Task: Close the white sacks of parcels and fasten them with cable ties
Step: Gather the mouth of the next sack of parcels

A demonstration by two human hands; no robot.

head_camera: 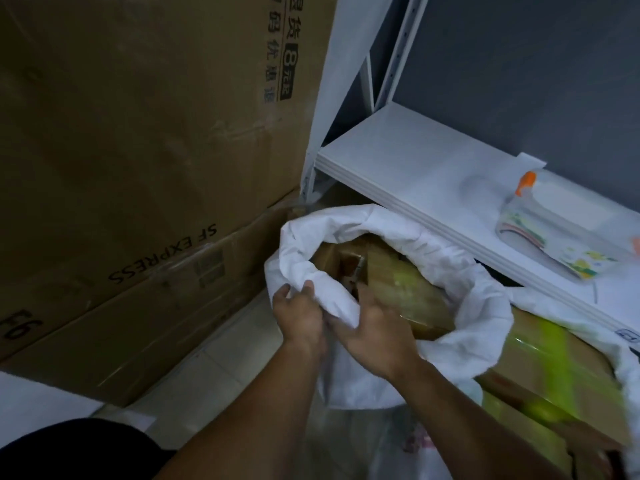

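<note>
Gripping the near rim of the white sack (381, 223), both hands sit close together, almost touching. The left hand (299, 318) clamps a fold of the fabric from the outer side, with its fingers curled over the edge. The right hand (375, 337) clamps the same fold just beside it, with its fingers reaching over the rim into the mouth.

The sack stands in the centre of the view, directly in front of the person. Its mouth is wide open and its rim is rolled outward in a thick collar. Cardboard parcels (408, 292) fill the interior; one carries a band of yellow-green tape, and a smaller box (349, 268) sits near the left side of the opening.

A second white sack (568, 320) stands touching the first on its right. It is also open and holds a large brown parcel (554, 379) wrapped with the same yellow-green tape.

Behind both sacks, a white shelf board (415, 157) on white perforated uprights overhangs their far rims. A clear plastic packet (540, 237) with an orange closure lies on the board, well apart from the hands. A dark grey wall (519, 81) backs the shelving.

To the left, large cardboard cartons (138, 133) are stacked; one is printed SF EXPRESS. Pale floor tiles (214, 368) show between the cartons and the sack.
</note>
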